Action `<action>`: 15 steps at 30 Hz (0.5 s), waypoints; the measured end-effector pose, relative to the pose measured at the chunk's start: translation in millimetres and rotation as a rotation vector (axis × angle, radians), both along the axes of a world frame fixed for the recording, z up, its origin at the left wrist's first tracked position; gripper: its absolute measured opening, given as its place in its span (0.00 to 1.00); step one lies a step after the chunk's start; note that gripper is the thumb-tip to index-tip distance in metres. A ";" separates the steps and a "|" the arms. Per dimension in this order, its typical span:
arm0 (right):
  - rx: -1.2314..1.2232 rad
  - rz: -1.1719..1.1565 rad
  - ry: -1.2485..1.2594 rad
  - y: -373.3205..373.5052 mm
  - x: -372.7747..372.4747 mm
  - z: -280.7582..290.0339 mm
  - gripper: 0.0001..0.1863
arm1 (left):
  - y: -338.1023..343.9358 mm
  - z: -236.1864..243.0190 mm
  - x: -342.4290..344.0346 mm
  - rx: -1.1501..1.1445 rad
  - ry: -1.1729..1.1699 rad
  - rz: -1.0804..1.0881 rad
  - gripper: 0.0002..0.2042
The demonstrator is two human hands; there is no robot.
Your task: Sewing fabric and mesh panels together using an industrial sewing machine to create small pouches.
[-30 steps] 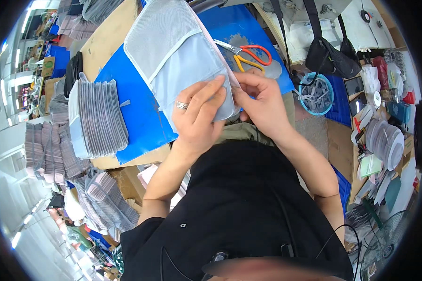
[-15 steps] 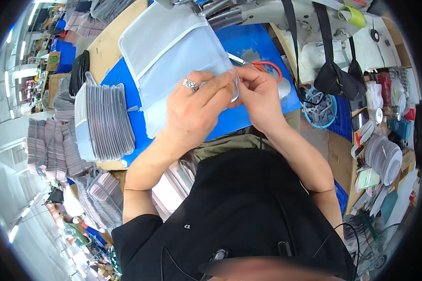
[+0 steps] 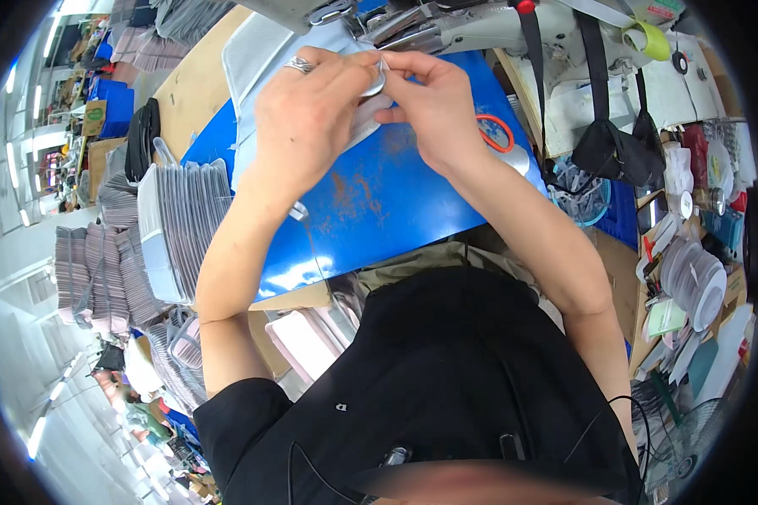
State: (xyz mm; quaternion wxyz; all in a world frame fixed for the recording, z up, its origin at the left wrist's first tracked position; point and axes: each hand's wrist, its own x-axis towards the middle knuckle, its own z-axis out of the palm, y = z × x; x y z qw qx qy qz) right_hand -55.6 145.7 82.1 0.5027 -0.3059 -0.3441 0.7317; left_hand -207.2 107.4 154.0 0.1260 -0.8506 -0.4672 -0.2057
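Both hands are at the far side of the blue work surface [image 3: 345, 194], close under the sewing machine [image 3: 472, 29]. My left hand [image 3: 307, 114], with a ring on one finger, lies over a pale translucent pouch [image 3: 251, 50] with a mesh part and pinches its edge. My right hand [image 3: 434, 105] pinches the same edge close beside the left fingertips, near a rounded corner. Much of the pouch is hidden behind my left hand and the machine. Orange-handled scissors [image 3: 499, 133] lie right of my right wrist, partly covered by it.
A tall stack of similar pouches [image 3: 185, 223] stands to the left of my left forearm, with tied bundles [image 3: 101, 273] beyond it. Black straps and a black pouch [image 3: 615, 156] hang on the right, above a blue basket of scraps [image 3: 585, 202].
Both hands have moved away from me and to the left, carrying the pouch toward the machine. More of the blue surface now shows in front of me.
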 end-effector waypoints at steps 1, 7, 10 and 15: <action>0.001 0.003 0.001 1.7 -2.3 0.6 0.11 | 1.2 -2.7 -4.3 0.009 0.007 -0.013 0.14; 0.053 -0.089 -0.095 5.0 -9.3 0.3 0.12 | -20.1 -22.2 -41.0 -0.130 0.049 0.385 0.33; 0.086 -0.085 -0.173 5.0 -11.9 1.1 0.13 | -38.2 -11.2 -52.3 -0.185 0.140 0.372 0.37; 0.177 -0.164 -0.313 -2.9 -21.8 10.5 0.18 | -53.8 34.9 -40.2 -0.239 0.364 0.250 0.38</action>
